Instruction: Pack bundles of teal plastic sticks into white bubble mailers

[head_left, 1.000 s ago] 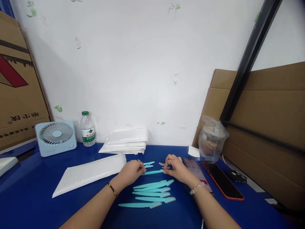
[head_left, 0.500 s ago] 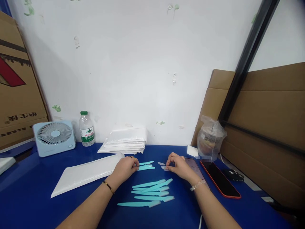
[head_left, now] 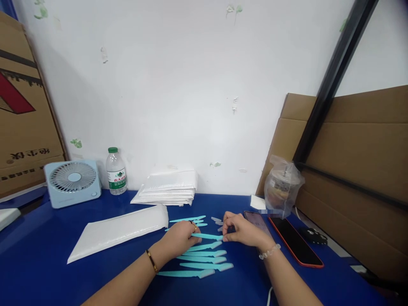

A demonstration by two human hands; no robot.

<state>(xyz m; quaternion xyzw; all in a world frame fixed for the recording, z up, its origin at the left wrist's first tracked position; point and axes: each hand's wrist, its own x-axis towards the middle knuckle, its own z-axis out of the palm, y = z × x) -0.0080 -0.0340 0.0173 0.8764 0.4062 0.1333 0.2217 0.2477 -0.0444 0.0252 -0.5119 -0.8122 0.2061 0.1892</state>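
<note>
A turquoise eyebrow razor (head_left: 208, 236) is held level between my two hands. My left hand (head_left: 182, 239) is closed on its handle end. My right hand (head_left: 237, 230) pinches its blade end, where a clear cap is mostly hidden by the fingers. Below it, several capped turquoise razors (head_left: 204, 259) lie roughly side by side. Beyond my left hand lie a few more razors (head_left: 191, 219), their near ends partly covered by that hand. Small translucent blade caps (head_left: 216, 219) rest just left of my right fingers.
A white padded envelope (head_left: 121, 231) lies at left, with a stack of envelopes (head_left: 168, 187) behind. A fan (head_left: 75, 182) and water bottle (head_left: 116, 174) stand back left. On the right are two phones, one red-edged (head_left: 295, 242), a bagged drink cup (head_left: 282, 189) and keys (head_left: 314, 236).
My left hand has left the far razors and moved nearer, picking a razor from the near row. My right hand has shifted slightly nearer from the loose caps to that razor's blade end.
</note>
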